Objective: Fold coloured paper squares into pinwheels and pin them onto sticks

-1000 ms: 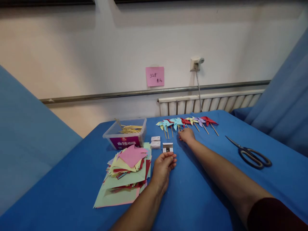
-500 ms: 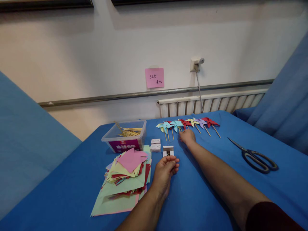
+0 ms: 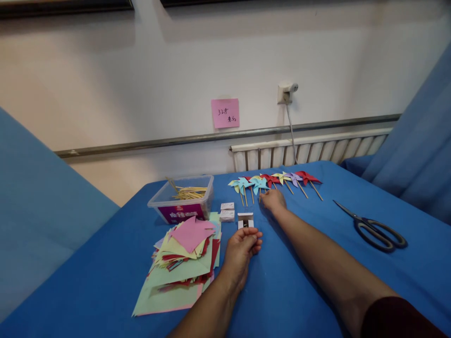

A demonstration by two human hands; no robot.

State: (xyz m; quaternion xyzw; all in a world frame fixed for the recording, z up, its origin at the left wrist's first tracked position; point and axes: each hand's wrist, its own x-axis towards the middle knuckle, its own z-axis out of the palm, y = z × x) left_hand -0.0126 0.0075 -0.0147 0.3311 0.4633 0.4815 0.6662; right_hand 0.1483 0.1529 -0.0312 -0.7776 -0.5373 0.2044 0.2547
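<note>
Currently your right hand [image 3: 273, 199] is stretched out across the blue table [image 3: 299, 281] to the row of paper pinwheels [image 3: 273, 180] near the far edge; its fingers are drawn together at the stick of a light blue pinwheel [image 3: 260, 184], though whether they actually pinch it cannot be told from this angle. Your left hand [image 3: 242, 248] rests on the cloth nearer to you, fingers curled loosely inward, holding nothing visible. Just beyond its fingertips stands a small open white box [image 3: 245, 219], with two closed white boxes [image 3: 227, 212] just to its left. A loose stack of coloured paper squares [image 3: 183, 258] lies beside your left wrist. Behind it sits a clear plastic tub [image 3: 183, 199] containing wooden sticks. Scissors [image 3: 373, 227] lie well apart on your right.
</note>
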